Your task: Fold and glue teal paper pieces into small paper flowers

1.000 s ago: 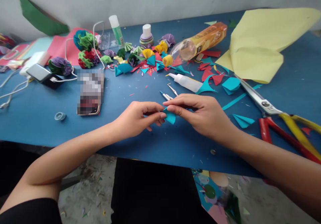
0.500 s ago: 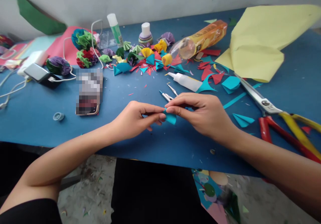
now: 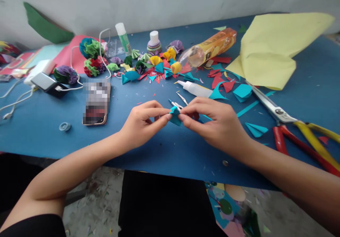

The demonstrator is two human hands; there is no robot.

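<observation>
Both my hands meet over the middle of the blue table (image 3: 39,130). My left hand (image 3: 142,122) and my right hand (image 3: 212,122) each pinch a small folded teal paper piece (image 3: 175,115) between thumb and fingertips, holding it just above the tabletop. The piece is bunched up and partly hidden by my fingers. Metal tweezers (image 3: 178,101) lie just behind it, and a white glue bottle (image 3: 195,88) lies a little farther back.
Large scissors (image 3: 281,114) with red and yellow handles lie at right, beside a yellow paper sheet (image 3: 268,49). A phone (image 3: 96,102) lies left of my hands. Paper flowers (image 3: 91,56), coloured scraps, a glue stick (image 3: 123,38) and a lying plastic bottle (image 3: 209,47) crowd the back.
My hands have lifted and tightened on the teal piece, which now looks more bunched between the fingertips. The view has shifted slightly down and right.
</observation>
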